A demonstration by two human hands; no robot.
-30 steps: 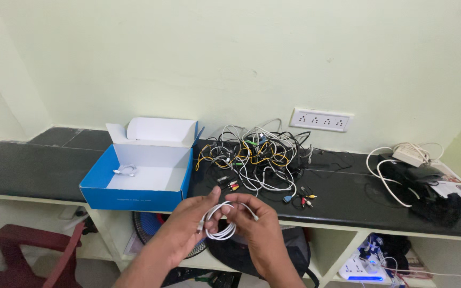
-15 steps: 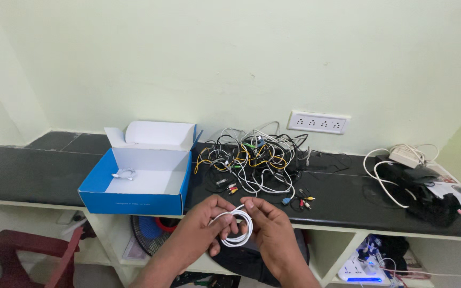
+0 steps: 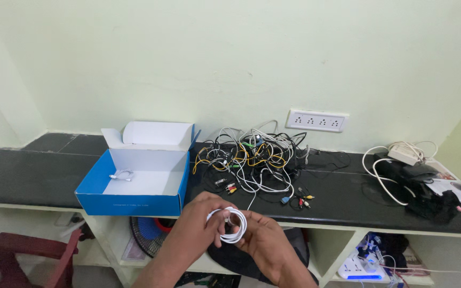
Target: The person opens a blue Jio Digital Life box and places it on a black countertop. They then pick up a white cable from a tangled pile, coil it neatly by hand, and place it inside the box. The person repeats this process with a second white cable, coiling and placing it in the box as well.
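Both of my hands hold a white cable point(image 3: 233, 226) wound into a small coil in front of the counter edge. My left hand point(image 3: 198, 226) grips the coil's left side, fingers curled through it. My right hand point(image 3: 260, 240) pinches the right side from below. Just behind them a tangle of cables point(image 3: 254, 157), black, white and yellow, lies on the black counter point(image 3: 33, 173). An open blue box point(image 3: 134, 181) with a white inside stands to the left, and a small coiled white cable point(image 3: 122, 175) lies in it.
A white socket strip point(image 3: 317, 120) is on the wall. A white adapter with cord point(image 3: 404, 154) and dark items point(image 3: 428, 197) lie at the right. Under the counter are shelves with a fan point(image 3: 148, 234), a dark bag point(image 3: 230, 264) and a lit power strip point(image 3: 361, 266). A red chair point(image 3: 22, 256) stands lower left.
The loose loops of white cable have been wound into a tighter coil, and my hands have closed in around it, dropping slightly.
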